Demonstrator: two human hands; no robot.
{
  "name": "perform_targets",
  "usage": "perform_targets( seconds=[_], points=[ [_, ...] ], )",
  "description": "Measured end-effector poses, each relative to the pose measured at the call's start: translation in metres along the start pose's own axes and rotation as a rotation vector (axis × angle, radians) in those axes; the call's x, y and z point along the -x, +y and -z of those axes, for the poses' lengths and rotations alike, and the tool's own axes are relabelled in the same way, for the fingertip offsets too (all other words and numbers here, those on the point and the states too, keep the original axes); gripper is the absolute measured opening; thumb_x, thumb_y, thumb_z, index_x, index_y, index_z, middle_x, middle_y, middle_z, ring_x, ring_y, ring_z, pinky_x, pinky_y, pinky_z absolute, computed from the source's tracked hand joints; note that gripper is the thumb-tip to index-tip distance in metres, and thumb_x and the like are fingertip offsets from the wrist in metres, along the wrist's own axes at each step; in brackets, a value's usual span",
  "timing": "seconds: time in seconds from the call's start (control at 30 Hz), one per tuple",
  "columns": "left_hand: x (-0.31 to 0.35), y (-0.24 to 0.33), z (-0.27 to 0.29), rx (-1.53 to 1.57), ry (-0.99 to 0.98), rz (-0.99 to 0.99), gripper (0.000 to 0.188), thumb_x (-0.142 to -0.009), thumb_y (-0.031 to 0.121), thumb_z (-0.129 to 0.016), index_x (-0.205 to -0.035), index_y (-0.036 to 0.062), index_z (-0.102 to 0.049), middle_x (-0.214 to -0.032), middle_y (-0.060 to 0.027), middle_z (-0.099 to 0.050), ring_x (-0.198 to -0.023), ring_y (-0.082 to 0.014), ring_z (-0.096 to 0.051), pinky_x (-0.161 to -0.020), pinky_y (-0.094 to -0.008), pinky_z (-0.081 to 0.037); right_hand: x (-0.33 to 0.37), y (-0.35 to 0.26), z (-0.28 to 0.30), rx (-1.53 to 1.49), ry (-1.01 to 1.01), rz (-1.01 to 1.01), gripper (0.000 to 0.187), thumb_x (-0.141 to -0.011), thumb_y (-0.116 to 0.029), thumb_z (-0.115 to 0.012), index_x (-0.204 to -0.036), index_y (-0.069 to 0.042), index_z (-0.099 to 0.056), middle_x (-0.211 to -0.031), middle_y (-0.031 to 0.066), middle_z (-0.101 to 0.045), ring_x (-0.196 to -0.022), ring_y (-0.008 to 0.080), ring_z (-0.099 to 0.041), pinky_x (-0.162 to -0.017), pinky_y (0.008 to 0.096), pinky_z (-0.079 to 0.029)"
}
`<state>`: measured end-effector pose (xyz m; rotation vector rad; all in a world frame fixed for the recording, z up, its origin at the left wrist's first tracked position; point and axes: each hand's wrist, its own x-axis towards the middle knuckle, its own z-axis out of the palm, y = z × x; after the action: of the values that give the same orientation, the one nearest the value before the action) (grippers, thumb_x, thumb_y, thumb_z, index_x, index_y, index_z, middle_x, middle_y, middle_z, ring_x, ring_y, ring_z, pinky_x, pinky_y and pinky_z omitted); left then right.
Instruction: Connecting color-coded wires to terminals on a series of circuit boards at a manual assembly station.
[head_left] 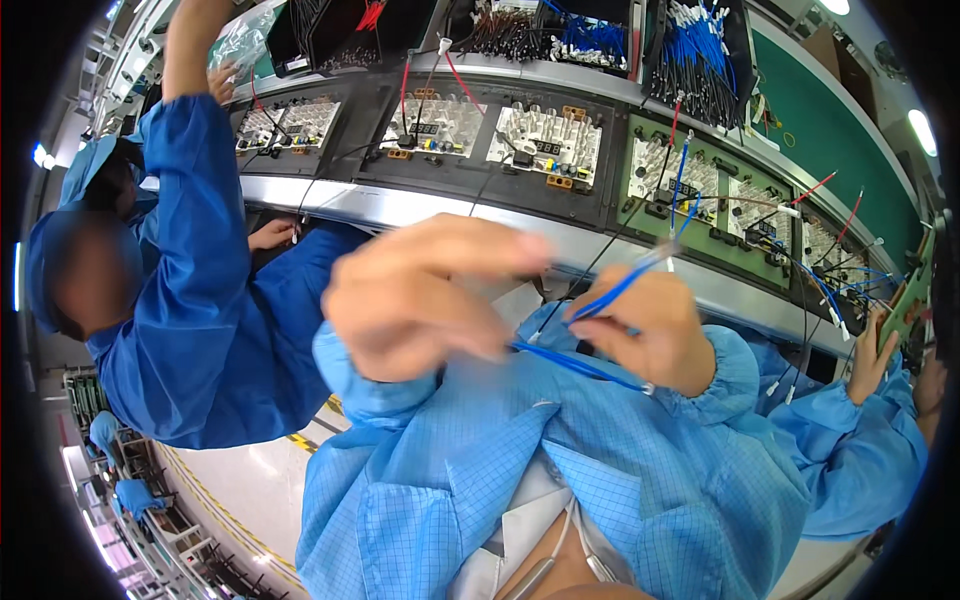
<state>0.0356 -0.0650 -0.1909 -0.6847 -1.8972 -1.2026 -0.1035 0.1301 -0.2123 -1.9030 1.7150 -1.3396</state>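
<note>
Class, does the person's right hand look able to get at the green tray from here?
Probably yes: the right hand looks close to the green tray, just across the silver rail, and no other hand seems in the way. It is, however, pinching blue wires.

A clear plastic bag [247, 38] shows beside the raised arm [195, 150] of a co-worker in dark blue [200, 370] — with yellow-and-black floor tape [302, 441] below that co-worker and, indistinctly, perhaps stacked green boards [85, 393] to the left.
</note>
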Motion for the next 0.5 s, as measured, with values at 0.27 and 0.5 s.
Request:
perform_targets(
  seconds=[0.27,0.5],
  points=[
    [-0.003,0.066,0.052,-0.507,0.403,0.360,0.013,-0.092,0.007,-0.055,-0.090,-0.0053,-0.050,-0.090,-0.0236,-0.066,-0.072,-0.0216,-0.066,-0.065,-0.0288,-0.056,0.030,0.004,0.036,0.112,0.532,0.064,0.013,-0.082,-0.013,-0.065,-0.093,-0.008,-0.071,-0.081,0.0066,-0.055,-0.072,0.0184,-0.054,-0.066,0.0297,-0.044],
    [-0.006,0.053,0.023,-0.324,0.283,0.514,0.007,-0.082,-0.010,-0.061,-0.088,-0.0087,-0.056,-0.084,-0.0174,-0.068,-0.075,-0.0186,-0.068,-0.068,-0.0255,-0.055,-0.005,0.005,-0.007,-0.170,0.195,0.102,0.014,-0.074,-0.004,-0.070,-0.087,-0.009,-0.071,-0.118,0.0148,-0.053,-0.108,0.0276,-0.055,-0.085,0.0352,-0.047]
  ],
)
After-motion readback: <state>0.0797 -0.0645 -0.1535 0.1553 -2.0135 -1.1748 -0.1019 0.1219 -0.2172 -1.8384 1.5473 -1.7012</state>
